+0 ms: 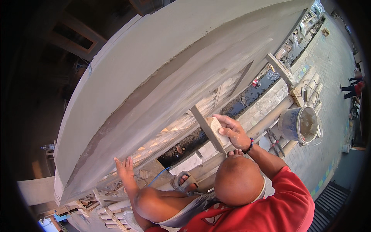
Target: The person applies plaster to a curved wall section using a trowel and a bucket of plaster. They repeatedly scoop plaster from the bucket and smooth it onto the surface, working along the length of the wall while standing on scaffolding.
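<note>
In the head view, another person, with a bald head and red shirt, sits below a long curved grey plastered structure. Their right hand grips a pale block on a grey board, held near the structure's lower side. Their left hand has its fingers apart, at or near the plastered surface; I cannot tell whether it touches. A rough darker band runs along the structure. Both arms in view join this person's body. I see neither my left hand nor my right hand.
Poles carry a grey bucket and long-handled pliers. Below runs a trench with dark water, rubble and a blue hose. People are on the paving at far right. A dark opening lies upper left.
</note>
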Demonstrator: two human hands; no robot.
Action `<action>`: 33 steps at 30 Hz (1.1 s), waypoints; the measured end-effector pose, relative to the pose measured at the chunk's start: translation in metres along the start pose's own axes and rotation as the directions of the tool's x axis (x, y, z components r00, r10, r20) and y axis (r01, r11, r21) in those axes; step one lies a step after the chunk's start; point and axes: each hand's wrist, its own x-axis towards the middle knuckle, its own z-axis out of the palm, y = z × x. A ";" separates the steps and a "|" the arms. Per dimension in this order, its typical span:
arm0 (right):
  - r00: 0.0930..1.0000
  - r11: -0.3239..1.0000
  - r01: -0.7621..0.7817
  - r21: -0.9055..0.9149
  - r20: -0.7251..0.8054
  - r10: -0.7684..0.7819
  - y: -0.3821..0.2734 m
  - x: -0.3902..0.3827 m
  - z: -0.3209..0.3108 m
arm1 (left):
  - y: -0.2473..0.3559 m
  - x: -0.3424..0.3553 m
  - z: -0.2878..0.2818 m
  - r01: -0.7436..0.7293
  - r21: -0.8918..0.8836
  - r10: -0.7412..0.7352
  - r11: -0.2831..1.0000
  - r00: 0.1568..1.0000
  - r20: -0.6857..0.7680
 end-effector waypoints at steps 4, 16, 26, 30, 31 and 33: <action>0.920 0.929 0.282 0.240 -0.342 -0.191 -0.012 0.013 -0.020 | -0.003 0.009 0.000 0.006 -0.020 -0.007 1.000 1.000 -0.023; 0.883 0.867 0.333 0.371 -0.445 -0.149 -0.009 0.050 0.010 | -0.003 0.006 0.009 0.041 -0.014 -0.042 0.999 0.997 -0.060; 0.997 0.973 -0.074 0.219 0.053 0.064 0.007 0.004 0.036 | 0.007 -0.002 -0.006 0.041 -0.046 -0.039 0.998 0.999 0.031; 0.948 0.907 0.238 0.347 -0.286 -0.140 -0.013 0.020 0.015 | 0.007 -0.018 0.004 0.059 -0.161 -0.058 0.985 0.998 0.011; 0.932 0.891 0.274 0.362 -0.330 -0.152 -0.013 0.025 0.013 | 0.008 -0.020 0.003 0.062 -0.194 -0.063 0.979 0.998 -0.002; 0.919 0.879 0.280 0.387 -0.374 -0.128 -0.016 0.026 0.011 | 0.005 -0.034 0.021 0.008 -0.178 -0.002 0.984 0.999 0.033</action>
